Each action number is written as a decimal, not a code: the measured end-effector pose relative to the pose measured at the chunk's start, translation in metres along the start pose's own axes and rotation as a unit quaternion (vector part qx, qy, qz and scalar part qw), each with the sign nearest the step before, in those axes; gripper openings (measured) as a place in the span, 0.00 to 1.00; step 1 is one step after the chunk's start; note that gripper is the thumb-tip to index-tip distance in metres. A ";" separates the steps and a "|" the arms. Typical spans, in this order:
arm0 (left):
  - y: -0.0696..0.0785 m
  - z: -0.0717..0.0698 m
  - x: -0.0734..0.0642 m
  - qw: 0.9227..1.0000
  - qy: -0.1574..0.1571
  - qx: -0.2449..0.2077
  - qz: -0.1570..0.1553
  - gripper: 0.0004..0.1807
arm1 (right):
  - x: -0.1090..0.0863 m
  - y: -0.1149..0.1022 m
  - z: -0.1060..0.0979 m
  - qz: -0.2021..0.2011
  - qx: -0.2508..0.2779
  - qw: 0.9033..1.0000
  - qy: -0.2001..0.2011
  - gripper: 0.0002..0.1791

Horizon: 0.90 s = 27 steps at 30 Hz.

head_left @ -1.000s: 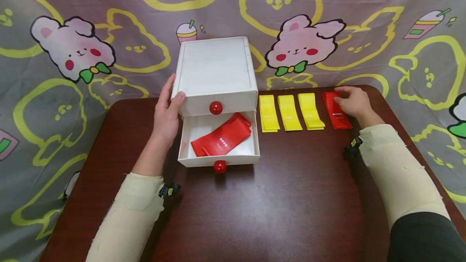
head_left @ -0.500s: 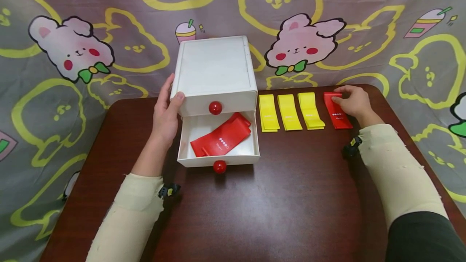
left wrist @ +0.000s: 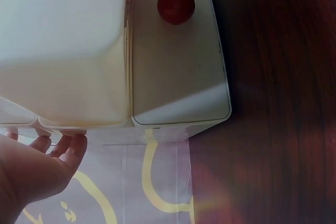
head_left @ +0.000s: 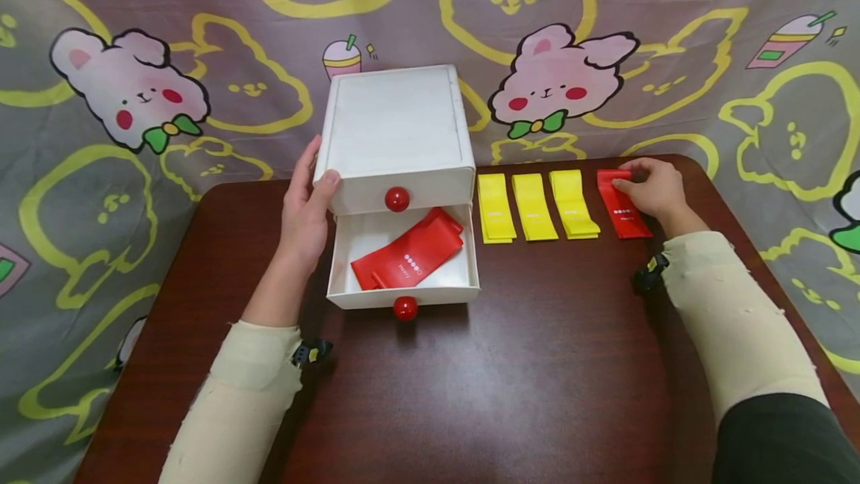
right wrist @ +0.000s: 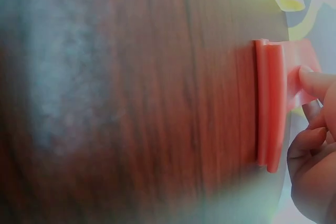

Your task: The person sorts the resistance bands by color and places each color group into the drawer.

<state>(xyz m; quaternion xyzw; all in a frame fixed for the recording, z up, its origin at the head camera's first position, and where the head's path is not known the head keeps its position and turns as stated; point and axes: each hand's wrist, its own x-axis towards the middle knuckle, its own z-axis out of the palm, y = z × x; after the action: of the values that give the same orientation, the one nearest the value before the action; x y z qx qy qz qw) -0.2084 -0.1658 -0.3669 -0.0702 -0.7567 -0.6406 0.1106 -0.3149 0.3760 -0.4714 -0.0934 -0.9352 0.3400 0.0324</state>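
Note:
A white two-drawer box [head_left: 396, 122] stands at the back of the table, its lower drawer [head_left: 363, 300] pulled out. Inside that drawer a flat red resistance band [head_left: 410, 252] marked "Heavy" lies aslant. My left hand [head_left: 304, 219] rests against the box's left side, thumb at the front upper corner; in the left wrist view the fingertips [left wrist: 77, 142] touch the side wall. At the far right my right hand [head_left: 660, 189] pinches a folded red resistance band [head_left: 611, 200]. The right wrist view shows the thumb [right wrist: 312, 80] on that band, its far end slightly raised.
Between the box and the right hand lie three folded yellow bands [head_left: 496, 208] in a row. Red knobs [head_left: 397, 199] stick out from both drawers. A patterned cloth [head_left: 416, 6] hangs behind the dark wooden table [head_left: 510, 379].
Hardly anything differs. The right hand keeps its place on the red band, with only a slight shift of the fingers. The left hand stays on the box.

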 end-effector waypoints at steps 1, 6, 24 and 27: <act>0.000 0.000 0.000 1.000 0.000 0.000 0.000 0.34 | -0.001 -0.001 0.000 -0.002 -0.001 1.000 0.002 0.29; 0.000 0.000 0.000 1.000 -0.001 0.000 -0.002 0.34 | -0.005 -0.004 -0.001 -0.011 -0.007 1.000 0.017 0.25; 0.000 0.001 -0.002 1.000 0.006 -0.010 0.001 0.33 | -0.038 -0.017 -0.015 -0.037 0.005 0.995 0.087 0.18; 0.000 0.001 -0.002 1.000 0.004 -0.012 0.002 0.33 | -0.044 -0.018 -0.017 -0.032 0.006 0.994 0.101 0.19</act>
<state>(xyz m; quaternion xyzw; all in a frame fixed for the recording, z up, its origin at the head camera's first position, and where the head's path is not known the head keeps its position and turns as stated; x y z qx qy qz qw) -0.2070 -0.1645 -0.3676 -0.0699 -0.7485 -0.6495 0.1143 -0.2719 0.3648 -0.4465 -0.0968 -0.9275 0.3336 0.1381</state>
